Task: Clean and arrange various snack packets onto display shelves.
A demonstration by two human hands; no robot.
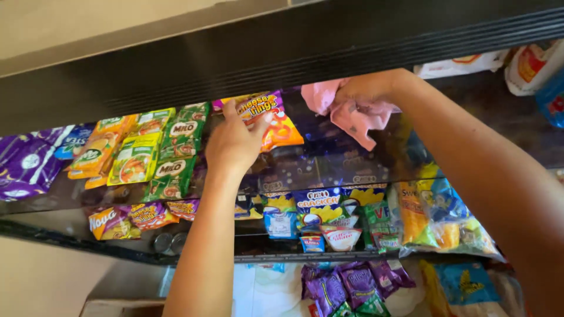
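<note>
On the far left of the glass shelf (329, 170) I see purple packets (26, 161), then orange and yellow-green sachets (120, 149), and next green sachets (179, 152). All of them lie flat, side by side, and the green ones overlap each other.

Just to the right of them is the left hand (232, 144). Its fingers are spread and they rest on an orange and purple snack bag (270, 120), with the thumb at the right edge of the bag. The bag lies on the glass near the back of the shelf.

Further right, the right hand (367, 88) is closed around a pink cloth (352, 111), bunched on the glass under the dark upper shelf (282, 53).

Below the glass I see more snack packets (329, 220) on a lower shelf.
</note>
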